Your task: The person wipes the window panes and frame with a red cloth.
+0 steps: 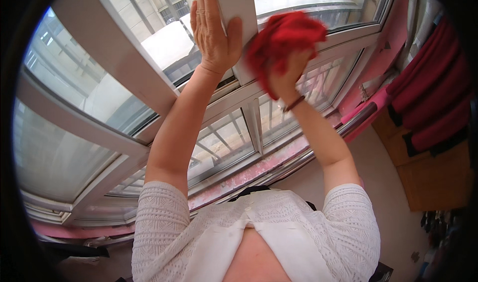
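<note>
A crumpled red cloth (287, 32) is in my right hand (289, 74), blurred by motion, against or close to the white window frame. Whether the cloth touches the frame or the glass I cannot tell. To its left, my left hand (214, 35) rests along the edge of a white sliding sash (239, 5), fingers stretched upward and thumb apart. Beyond the right hand is the upper right glass pane (298, 0). Lower fixed panes (224, 140) sit beneath the horizontal frame rail (231, 101).
Metal rails (295, 160) run across below the window, beside a worn pink ledge (254, 166). A dark red curtain (429, 84) hangs at the right, near a wooden cabinet (437, 173). Outside are bars and a white covering (168, 45). More window panes (86, 65) stand at the left.
</note>
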Demonstrator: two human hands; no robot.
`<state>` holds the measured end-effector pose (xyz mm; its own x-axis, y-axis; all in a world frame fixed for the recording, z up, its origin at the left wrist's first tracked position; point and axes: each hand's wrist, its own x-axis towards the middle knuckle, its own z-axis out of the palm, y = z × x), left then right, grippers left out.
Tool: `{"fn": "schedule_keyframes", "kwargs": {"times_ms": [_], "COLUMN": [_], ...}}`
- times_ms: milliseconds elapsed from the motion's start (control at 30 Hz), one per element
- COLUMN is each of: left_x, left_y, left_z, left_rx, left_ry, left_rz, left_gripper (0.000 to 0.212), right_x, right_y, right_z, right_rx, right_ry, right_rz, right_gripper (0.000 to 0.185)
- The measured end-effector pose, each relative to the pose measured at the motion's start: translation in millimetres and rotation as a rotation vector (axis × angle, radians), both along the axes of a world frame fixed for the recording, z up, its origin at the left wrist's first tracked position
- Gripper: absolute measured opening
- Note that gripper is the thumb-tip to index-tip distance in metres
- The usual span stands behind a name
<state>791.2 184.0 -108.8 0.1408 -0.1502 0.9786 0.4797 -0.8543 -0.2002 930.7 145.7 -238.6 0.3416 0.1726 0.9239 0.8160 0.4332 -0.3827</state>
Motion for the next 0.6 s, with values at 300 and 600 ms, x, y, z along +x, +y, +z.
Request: {"fn": "schedule_keyframes", "kwargs": {"times_ms": [300, 600], "left_x": [-2, 5], "left_y": [14, 15], "left_z": [-6, -7], "left_rx": [-0.003, 0.025], "left_ry": [-0.016, -0.008], "left_rz": [-0.097, -0.117], "left_gripper": [0.063, 0.064], "right_x": [31, 111], "right_y": [6, -7], "right_z": [-50, -24], "right_rx": [-0.14, -0.076], "right_ry": [-0.638, 0.059], "right_rz": [0.256, 0.213], "right_gripper": [0.06, 0.054]}}
